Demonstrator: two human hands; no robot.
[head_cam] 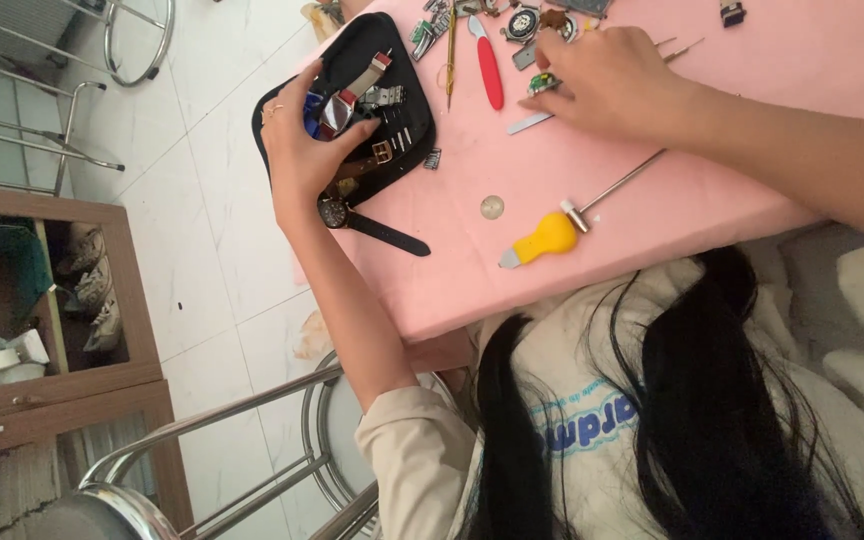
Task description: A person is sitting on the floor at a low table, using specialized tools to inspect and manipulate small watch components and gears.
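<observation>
The wristwatch with a grey strap [344, 100] sits over the black tray [412, 110] at the pink table's [712, 190] left corner, its strap running from the tray's middle up toward the far edge, and the left hand [302, 150] curls its fingers around the watch case. The right hand [607, 80] lies well apart, fingers bent down among small watch parts [522, 25]. Between them lie a red-handled tool [490, 70], a yellow-handled tool [547, 238], and a black-strapped watch [372, 225] just beside the tray's near edge.

Pink table [712, 190], black tray [414, 88], yellow-handled tool [544, 238], red-handled tool [490, 72].
</observation>
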